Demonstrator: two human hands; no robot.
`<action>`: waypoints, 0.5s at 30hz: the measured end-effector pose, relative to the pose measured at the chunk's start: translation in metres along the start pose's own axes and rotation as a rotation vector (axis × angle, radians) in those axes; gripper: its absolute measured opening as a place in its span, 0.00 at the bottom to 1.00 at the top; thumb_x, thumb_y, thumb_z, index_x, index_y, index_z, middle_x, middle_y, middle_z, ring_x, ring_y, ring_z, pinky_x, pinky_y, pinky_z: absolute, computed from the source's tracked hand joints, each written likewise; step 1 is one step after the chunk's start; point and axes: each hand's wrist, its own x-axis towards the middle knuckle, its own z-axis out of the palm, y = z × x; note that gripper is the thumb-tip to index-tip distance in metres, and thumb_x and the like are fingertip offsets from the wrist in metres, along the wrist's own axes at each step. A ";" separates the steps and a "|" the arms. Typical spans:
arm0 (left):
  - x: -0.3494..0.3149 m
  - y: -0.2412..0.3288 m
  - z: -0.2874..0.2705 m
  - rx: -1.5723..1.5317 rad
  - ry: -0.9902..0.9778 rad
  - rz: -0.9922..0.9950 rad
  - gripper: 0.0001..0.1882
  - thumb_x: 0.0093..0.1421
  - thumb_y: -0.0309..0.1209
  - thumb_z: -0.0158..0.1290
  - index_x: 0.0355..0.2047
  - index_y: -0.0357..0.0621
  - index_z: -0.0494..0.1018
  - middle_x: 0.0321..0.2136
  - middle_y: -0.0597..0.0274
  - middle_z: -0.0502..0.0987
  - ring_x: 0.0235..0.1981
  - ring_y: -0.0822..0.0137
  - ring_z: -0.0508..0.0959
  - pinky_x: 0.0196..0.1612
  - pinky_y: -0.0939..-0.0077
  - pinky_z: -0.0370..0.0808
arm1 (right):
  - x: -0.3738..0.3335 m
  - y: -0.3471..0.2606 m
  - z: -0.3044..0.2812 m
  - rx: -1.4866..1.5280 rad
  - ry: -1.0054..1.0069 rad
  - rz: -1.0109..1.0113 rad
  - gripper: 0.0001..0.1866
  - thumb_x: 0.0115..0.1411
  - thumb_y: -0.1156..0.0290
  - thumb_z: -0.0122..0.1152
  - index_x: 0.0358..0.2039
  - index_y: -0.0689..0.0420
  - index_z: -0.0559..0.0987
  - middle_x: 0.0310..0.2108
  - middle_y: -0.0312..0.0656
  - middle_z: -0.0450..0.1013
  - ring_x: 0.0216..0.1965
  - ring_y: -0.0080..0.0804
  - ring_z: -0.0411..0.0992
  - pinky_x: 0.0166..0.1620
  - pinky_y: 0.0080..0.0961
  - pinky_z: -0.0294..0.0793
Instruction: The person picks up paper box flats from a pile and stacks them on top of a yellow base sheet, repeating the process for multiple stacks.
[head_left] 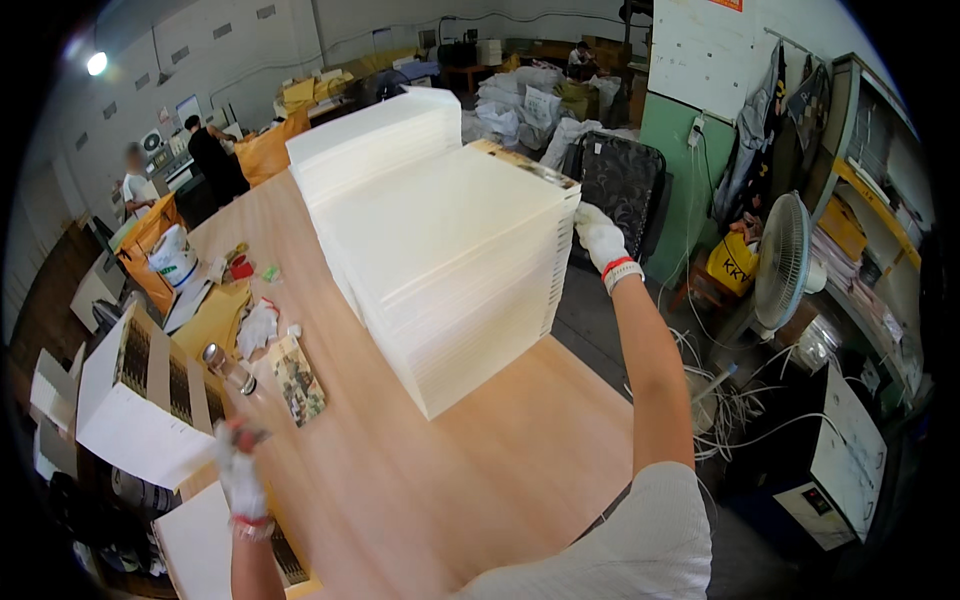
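Main risk is the tall white stack (470,300): it stands on the counter (480,470) with its base right up near the right-hand edge, floor beyond. Right hand (600,235), gloved, is at its upper right side, fingers bent at the edge; can't tell if it's gripping or just resting there. An uneven push or pull up high could shear the upper layers or tip the lot, since nothing visible braces that side. The rear stack (375,135) sits hard against it, so a shove could carry into that too. Left hand (240,475) is motion-blurred, near the left pile (145,425); can't tell open or closed, and the reddish-dark bit at its fingers is unreadable. A wide swing there could clip the bottle (228,368) or drag the printed card (297,380); if liquid's inside, wet paper. Fan (783,262) faces roughly this way: if running, could lift loose top sheets. Slick gloves would make slip likelier.
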 end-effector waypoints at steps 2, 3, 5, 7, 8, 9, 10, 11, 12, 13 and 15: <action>0.047 -0.010 0.063 -0.011 -0.126 -0.010 0.16 0.59 0.35 0.46 0.44 0.40 0.66 0.36 0.61 0.69 0.38 0.69 0.71 0.41 0.75 0.69 | 0.008 0.005 0.004 -0.070 0.022 0.017 0.24 0.49 0.84 0.42 0.48 0.60 0.69 0.41 0.42 0.72 0.33 0.24 0.60 0.34 0.17 0.56; 0.069 -0.012 0.090 -0.047 -0.151 -0.022 0.17 0.59 0.37 0.46 0.45 0.40 0.66 0.37 0.60 0.70 0.37 0.68 0.71 0.42 0.74 0.69 | 0.011 0.007 0.005 -0.130 0.007 0.020 0.26 0.45 0.85 0.41 0.47 0.61 0.70 0.44 0.47 0.71 0.50 0.36 0.66 0.51 0.22 0.62; 0.112 0.006 0.165 -0.330 -0.166 -0.185 0.20 0.60 0.40 0.46 0.48 0.43 0.65 0.40 0.60 0.71 0.38 0.67 0.72 0.42 0.73 0.70 | 0.033 0.043 -0.029 -0.259 0.077 -0.054 0.23 0.47 0.83 0.42 0.45 0.59 0.72 0.43 0.47 0.72 0.48 0.37 0.67 0.49 0.24 0.64; 0.155 0.005 0.197 -0.579 -0.038 -0.570 0.22 0.60 0.43 0.45 0.49 0.43 0.64 0.40 0.60 0.72 0.39 0.66 0.73 0.42 0.72 0.71 | 0.034 0.048 -0.026 -0.296 0.087 -0.134 0.19 0.50 0.80 0.44 0.43 0.56 0.73 0.40 0.48 0.72 0.45 0.41 0.69 0.45 0.26 0.67; 0.172 0.017 0.209 -0.581 -0.069 -0.570 0.23 0.60 0.44 0.45 0.49 0.43 0.64 0.40 0.60 0.72 0.39 0.65 0.73 0.41 0.72 0.71 | 0.026 0.043 -0.026 -0.265 0.058 -0.165 0.19 0.50 0.79 0.46 0.43 0.56 0.73 0.40 0.48 0.72 0.44 0.40 0.70 0.45 0.26 0.67; 0.185 0.032 0.220 -0.579 -0.100 -0.574 0.23 0.59 0.44 0.45 0.49 0.43 0.64 0.39 0.59 0.73 0.38 0.65 0.74 0.41 0.71 0.72 | 0.014 0.038 -0.023 -0.231 0.028 -0.191 0.18 0.50 0.78 0.47 0.43 0.56 0.73 0.40 0.48 0.72 0.44 0.39 0.70 0.45 0.25 0.67; 0.193 0.036 0.219 -0.566 -0.112 -0.578 0.23 0.59 0.45 0.45 0.49 0.43 0.64 0.39 0.59 0.73 0.38 0.65 0.74 0.40 0.71 0.72 | -0.016 0.012 -0.002 -0.295 0.049 -0.203 0.17 0.50 0.77 0.48 0.42 0.56 0.74 0.39 0.46 0.73 0.43 0.38 0.70 0.44 0.26 0.67; 0.200 0.030 0.211 -0.590 -0.187 -0.534 0.23 0.59 0.45 0.45 0.49 0.43 0.64 0.39 0.59 0.73 0.38 0.65 0.74 0.41 0.70 0.73 | -0.046 -0.017 0.011 -0.365 0.080 -0.222 0.16 0.51 0.76 0.48 0.42 0.56 0.75 0.38 0.44 0.74 0.42 0.37 0.71 0.44 0.27 0.68; 0.209 0.021 0.206 -0.622 -0.280 -0.488 0.23 0.59 0.44 0.45 0.49 0.43 0.64 0.40 0.58 0.73 0.38 0.64 0.74 0.41 0.70 0.73 | -0.065 -0.016 0.003 -0.044 -0.056 -0.075 0.16 0.52 0.73 0.49 0.43 0.57 0.73 0.38 0.43 0.74 0.42 0.37 0.71 0.43 0.28 0.68; 0.218 0.013 0.201 -0.649 -0.371 -0.444 0.23 0.59 0.44 0.45 0.49 0.43 0.64 0.40 0.57 0.73 0.38 0.64 0.75 0.41 0.70 0.73 | -0.075 -0.018 -0.006 0.276 -0.196 0.077 0.17 0.52 0.71 0.50 0.45 0.58 0.72 0.38 0.41 0.73 0.42 0.36 0.71 0.43 0.30 0.69; 0.230 0.008 0.193 -0.604 -0.435 -0.532 0.23 0.61 0.42 0.43 0.51 0.40 0.63 0.47 0.56 0.70 0.45 0.64 0.72 0.48 0.69 0.71 | -0.074 -0.088 0.003 0.350 -0.311 0.440 0.27 0.55 0.58 0.53 0.50 0.62 0.66 0.41 0.44 0.71 0.43 0.37 0.71 0.44 0.32 0.70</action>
